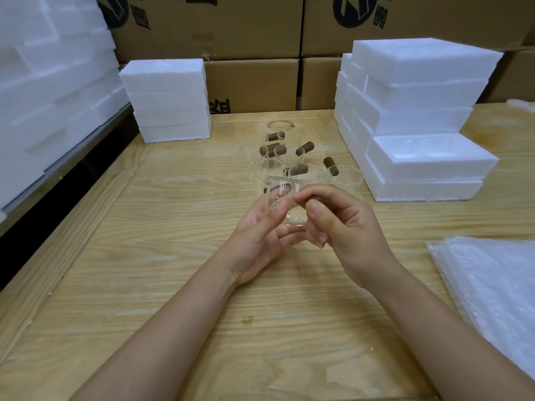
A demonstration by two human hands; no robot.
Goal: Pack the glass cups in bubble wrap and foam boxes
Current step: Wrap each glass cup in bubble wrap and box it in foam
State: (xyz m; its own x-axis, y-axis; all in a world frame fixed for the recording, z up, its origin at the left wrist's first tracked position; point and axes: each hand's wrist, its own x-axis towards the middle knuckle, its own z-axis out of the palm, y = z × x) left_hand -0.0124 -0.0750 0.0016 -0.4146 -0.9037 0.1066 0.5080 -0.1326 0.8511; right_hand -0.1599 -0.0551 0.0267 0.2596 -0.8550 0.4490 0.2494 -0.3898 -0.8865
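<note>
You have one cup [289, 204] lifted just above the middle of the table [173, 256], held between both hands. Your left hand [260, 235] cradles it from the left and below, thumb on the glass wall and fingers curled loosely under the base. Your right hand [344, 227] is closed tightly round the brown handle [317, 201], thumb and fingers pinching it. The other cups [278, 160] stand in a cluster just beyond, untouched.

The bubble wrap [492, 285] lies near you on the right, well apart from the cup, so this looks like the carry-over before wrapping. Let the left hand take the weight under the base and don't lever on the handle; that joint is probably the weak spot. Move right and low, clear of the standing cups, and set the cup on the wrap before letting go. The foam boxes [419, 157] at far right, the top one showing round recesses, come after.
</note>
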